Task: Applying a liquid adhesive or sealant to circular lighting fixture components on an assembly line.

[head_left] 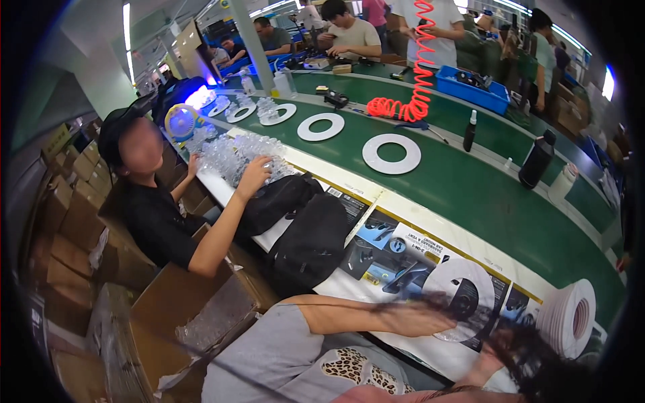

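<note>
My left hand reaches out from a grey sleeve, motion-blurred, and grips the left edge of a white flat ring held over printed cardboard sheets on the table edge. My right hand comes up under the ring's lower rim, mostly hidden by dark hair strands, so its grip is unclear. A stack of white rings stands just right of the ring.
More white rings lie along the green conveyor belt. On my left, a co-worker in black handles clear plastic parts, beside black bags. Black bottles, a red coiled hose, a blue bin and cardboard boxes surround the area.
</note>
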Action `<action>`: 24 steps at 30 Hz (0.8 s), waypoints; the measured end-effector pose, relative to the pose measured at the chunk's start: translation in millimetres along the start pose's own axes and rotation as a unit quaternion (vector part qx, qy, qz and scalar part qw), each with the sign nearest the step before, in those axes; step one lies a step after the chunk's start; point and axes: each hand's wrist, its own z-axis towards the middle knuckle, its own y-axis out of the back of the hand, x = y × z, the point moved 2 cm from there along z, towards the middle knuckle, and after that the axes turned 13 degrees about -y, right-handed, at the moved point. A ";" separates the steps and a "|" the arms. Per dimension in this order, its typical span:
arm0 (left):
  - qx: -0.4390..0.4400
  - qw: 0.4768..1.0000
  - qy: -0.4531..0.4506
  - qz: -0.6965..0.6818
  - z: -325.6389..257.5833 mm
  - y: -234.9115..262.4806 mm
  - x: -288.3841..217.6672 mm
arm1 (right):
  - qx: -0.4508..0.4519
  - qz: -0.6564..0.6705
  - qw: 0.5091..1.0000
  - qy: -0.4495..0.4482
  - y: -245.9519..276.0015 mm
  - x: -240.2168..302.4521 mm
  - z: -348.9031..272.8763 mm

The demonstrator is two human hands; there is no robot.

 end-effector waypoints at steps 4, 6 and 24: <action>0.120 0.992 0.035 -0.006 16.7 31.9 -6.0 | -0.064 0.079 0.992 0.070 -53.5 -47.0 -7.4; 0.106 0.994 0.032 -0.012 21.8 37.3 -5.7 | -0.039 0.089 0.994 0.051 -64.5 -57.8 -8.4; 0.041 0.985 0.128 0.110 66.8 40.8 125.7 | 0.025 0.056 0.998 0.018 -62.2 -54.9 -2.5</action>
